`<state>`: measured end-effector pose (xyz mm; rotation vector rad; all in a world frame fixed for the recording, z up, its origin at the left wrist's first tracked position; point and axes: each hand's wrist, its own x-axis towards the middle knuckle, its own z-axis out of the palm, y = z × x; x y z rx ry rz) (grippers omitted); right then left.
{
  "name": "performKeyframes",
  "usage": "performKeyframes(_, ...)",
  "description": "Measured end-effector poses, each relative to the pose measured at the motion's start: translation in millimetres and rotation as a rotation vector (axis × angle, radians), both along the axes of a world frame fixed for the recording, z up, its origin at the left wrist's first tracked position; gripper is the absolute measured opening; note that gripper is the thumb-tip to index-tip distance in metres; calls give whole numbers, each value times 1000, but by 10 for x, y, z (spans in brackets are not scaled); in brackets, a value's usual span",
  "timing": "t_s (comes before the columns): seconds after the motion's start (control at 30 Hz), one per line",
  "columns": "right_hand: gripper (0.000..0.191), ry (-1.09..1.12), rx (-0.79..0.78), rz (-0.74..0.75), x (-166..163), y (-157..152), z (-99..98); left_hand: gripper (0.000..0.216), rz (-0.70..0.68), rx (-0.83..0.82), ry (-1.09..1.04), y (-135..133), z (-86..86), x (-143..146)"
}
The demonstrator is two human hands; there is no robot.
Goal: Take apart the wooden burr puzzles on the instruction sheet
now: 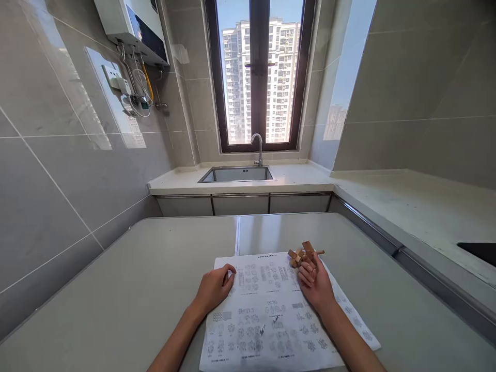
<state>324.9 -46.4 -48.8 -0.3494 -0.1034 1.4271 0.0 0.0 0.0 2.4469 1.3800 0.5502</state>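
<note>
A wooden interlocking puzzle (296,257) made of short brown blocks shows at the upper right of a printed instruction sheet (267,289). My right hand (315,283) is closed at its near side, fingers curled in and touching the blocks; its grip is partly hidden. One flat block (308,248) sticks up above the fingertips, and a thin end points to the right. On the sheet's upper left edge rests my left hand (217,285), its fingers curled loosely with nothing visible in them. Small line drawings of puzzle shapes cover the paper.
The pale table (135,289) carries the sheet. Beyond it is a counter (302,175) with a sink (238,174) and a faucet (259,147) below a window. Another counter (418,206) runs along the right. A water heater (134,31) hangs on the left wall.
</note>
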Motion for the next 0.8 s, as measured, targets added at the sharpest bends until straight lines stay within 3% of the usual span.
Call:
performKeyframes(0.27,22,-77,19,-31,62,45,-138,27,-2,-5,6,-9,18,8)
performKeyframes(0.5,20,-198,-60,-140,24,54,-113,26,-7,0,5,-6,13,6)
performKeyframes(0.7,31,-546,-170,-330,-120,-32,46,25,-2,9,0,-4,-5,7)
performKeyframes(0.8,39,-783,-191,-334,-211,-116,161,25,-15,14,9,-13,-1,5)
